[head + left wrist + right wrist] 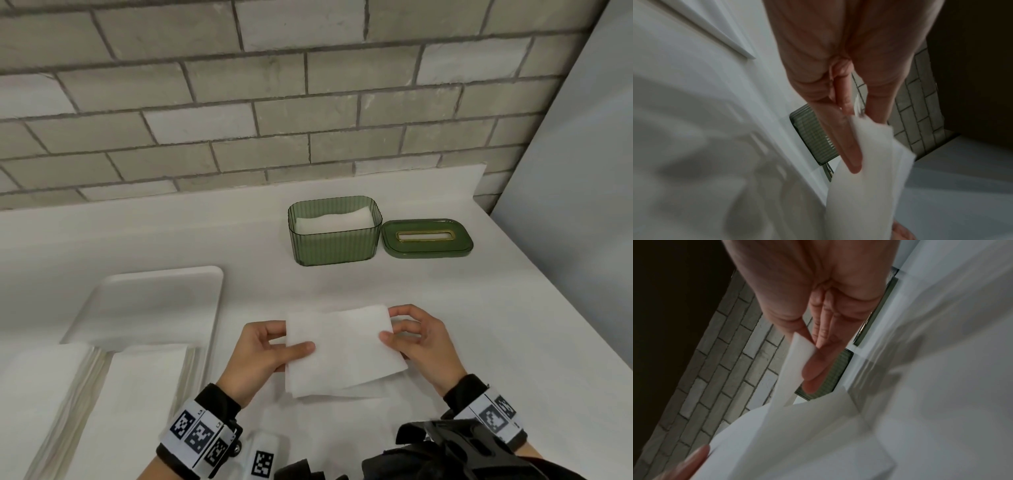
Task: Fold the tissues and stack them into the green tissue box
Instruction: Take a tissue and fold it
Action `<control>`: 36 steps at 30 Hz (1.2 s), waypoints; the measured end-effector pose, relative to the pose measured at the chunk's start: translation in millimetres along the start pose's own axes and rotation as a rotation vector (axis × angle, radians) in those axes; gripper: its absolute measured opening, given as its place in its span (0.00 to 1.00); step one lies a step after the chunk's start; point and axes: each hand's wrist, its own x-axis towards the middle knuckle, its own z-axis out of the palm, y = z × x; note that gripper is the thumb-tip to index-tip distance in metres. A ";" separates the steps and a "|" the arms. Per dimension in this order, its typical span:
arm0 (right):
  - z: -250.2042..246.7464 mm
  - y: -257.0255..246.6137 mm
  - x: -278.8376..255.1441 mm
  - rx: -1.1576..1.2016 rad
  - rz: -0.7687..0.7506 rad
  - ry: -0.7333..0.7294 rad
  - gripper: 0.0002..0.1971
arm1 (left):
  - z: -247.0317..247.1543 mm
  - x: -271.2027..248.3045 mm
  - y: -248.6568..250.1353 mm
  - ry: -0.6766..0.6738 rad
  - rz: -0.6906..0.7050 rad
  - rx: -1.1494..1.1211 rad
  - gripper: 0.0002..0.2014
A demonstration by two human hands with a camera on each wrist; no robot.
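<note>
With your left hand (pixel 255 356) and right hand (pixel 419 346) each pinching a side of the half-folded tissue (pixel 342 349) near the tabletop's front edge, you look mid-fold, so next line up the edges, then carry it to the open green tissue box (pixel 335 243) toward the back edge.

We can't pin the room type: plain white surface (pixel 445 308) against a grey brick-tile wall (pixel 274 102), white tray (pixel 150 301) on it. Staged-looking setup.
</note>
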 end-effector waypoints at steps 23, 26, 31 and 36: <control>8.7 -3.3 -6.7 0.040 0.012 -0.164 0.31 | -3.7 -4.4 11.3 -0.145 0.159 -0.104 0.41; 18.5 -11.8 0.4 0.098 0.099 -0.420 0.45 | -7.8 2.1 21.0 -0.243 0.184 -0.094 0.43; 36.6 -31.4 24.4 0.098 0.035 -0.355 0.35 | -12.6 23.8 30.5 -0.054 0.225 -0.020 0.19; 41.1 -38.6 49.4 0.091 -0.028 -0.149 0.25 | -11.8 36.9 29.3 0.134 0.234 -0.038 0.14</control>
